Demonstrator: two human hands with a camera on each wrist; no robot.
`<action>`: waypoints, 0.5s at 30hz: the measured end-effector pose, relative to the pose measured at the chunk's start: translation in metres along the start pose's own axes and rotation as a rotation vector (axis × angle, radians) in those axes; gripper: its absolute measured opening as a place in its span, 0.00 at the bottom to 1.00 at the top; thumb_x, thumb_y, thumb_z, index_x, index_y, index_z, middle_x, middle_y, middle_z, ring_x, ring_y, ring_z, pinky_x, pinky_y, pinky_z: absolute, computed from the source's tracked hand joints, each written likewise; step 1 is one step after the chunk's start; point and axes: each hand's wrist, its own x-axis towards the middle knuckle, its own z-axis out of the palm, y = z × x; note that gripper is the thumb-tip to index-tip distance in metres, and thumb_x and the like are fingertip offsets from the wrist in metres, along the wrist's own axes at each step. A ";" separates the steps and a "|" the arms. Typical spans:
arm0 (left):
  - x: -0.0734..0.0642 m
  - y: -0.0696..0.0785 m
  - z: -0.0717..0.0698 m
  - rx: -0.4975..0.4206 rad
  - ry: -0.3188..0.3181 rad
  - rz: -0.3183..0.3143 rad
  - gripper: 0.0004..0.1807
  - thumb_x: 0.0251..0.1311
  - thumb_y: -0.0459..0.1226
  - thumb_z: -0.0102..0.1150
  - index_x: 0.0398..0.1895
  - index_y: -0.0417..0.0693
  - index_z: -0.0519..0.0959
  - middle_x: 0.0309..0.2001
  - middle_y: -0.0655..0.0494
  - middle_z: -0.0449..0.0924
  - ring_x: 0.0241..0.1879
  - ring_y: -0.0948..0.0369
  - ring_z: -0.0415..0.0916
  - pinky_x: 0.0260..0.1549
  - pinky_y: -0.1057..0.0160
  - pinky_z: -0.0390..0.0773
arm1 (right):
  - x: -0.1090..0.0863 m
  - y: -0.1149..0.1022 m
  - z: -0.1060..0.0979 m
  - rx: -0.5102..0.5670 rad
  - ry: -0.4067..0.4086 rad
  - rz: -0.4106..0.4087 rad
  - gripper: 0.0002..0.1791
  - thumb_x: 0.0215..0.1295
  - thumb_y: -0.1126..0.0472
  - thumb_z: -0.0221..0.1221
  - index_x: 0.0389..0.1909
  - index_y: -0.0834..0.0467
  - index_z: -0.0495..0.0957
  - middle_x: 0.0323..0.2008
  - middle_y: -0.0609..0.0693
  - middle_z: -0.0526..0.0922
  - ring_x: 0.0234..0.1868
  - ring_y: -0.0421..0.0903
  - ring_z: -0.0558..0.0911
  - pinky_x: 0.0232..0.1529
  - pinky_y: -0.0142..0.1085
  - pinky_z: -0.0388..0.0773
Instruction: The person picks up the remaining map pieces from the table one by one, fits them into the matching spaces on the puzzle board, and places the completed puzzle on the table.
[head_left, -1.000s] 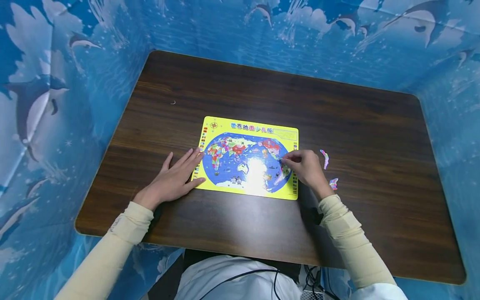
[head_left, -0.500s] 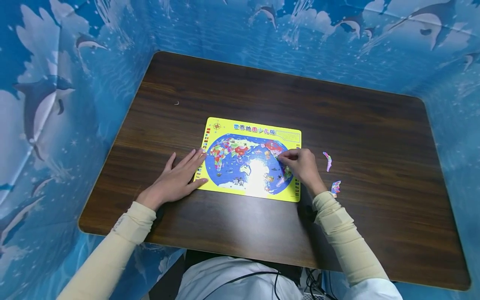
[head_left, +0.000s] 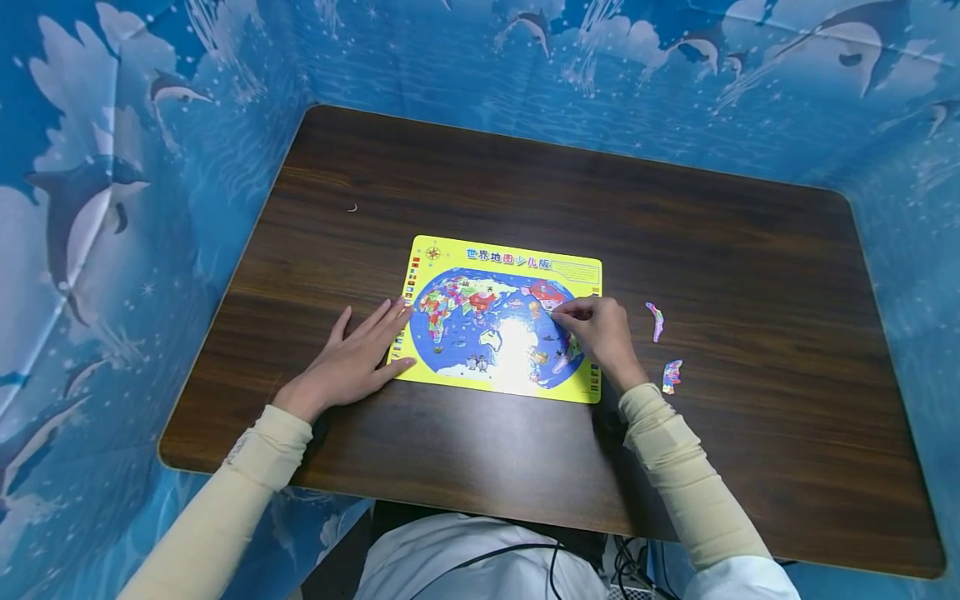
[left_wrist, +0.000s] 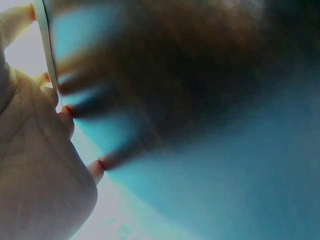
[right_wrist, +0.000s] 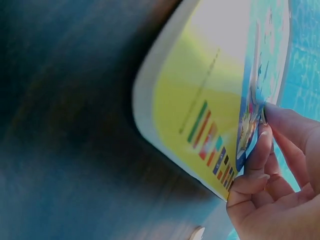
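A yellow-bordered world map puzzle board (head_left: 465, 337) lies flat on the table. My left hand (head_left: 345, 358) rests at its left edge, fingers spread and straight, fingertips on the border. In the left wrist view the palm (left_wrist: 40, 160) shows, with fingertips along the board's edge. Over the right side of the map, my right hand (head_left: 606, 335) pinches a small puzzle piece (right_wrist: 263, 117) between thumb and index finger, close to the map's surface. The fingers mostly hide this piece. Two loose puzzle pieces lie right of the board: a narrow curved one (head_left: 656, 322) and a wider one (head_left: 672, 377).
The dark wooden table (head_left: 765, 350) extends well past the board on all sides. A tiny pale curved scrap (head_left: 352, 207) lies at its back left. Blue dolphin-print cloth (head_left: 450, 58) surrounds the table. Black cables (head_left: 630, 562) hang near the front edge.
My right hand has shifted slightly left over the map, still pinching the piece. My left hand keeps its place on the board. The head view has shifted a little.
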 end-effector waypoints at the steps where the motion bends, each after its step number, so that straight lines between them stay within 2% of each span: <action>1: 0.000 0.000 0.000 0.001 -0.001 0.001 0.44 0.67 0.59 0.47 0.78 0.55 0.42 0.78 0.57 0.37 0.76 0.55 0.32 0.66 0.36 0.26 | 0.000 0.000 0.000 -0.005 0.006 -0.009 0.10 0.63 0.56 0.65 0.39 0.58 0.87 0.36 0.52 0.86 0.33 0.47 0.79 0.34 0.37 0.76; 15: 0.002 -0.001 0.000 0.013 -0.004 -0.001 0.45 0.67 0.59 0.47 0.79 0.55 0.41 0.78 0.56 0.37 0.76 0.54 0.32 0.66 0.35 0.27 | -0.004 0.007 0.007 -0.089 0.091 -0.157 0.10 0.62 0.57 0.66 0.38 0.59 0.87 0.36 0.52 0.83 0.35 0.47 0.78 0.37 0.40 0.76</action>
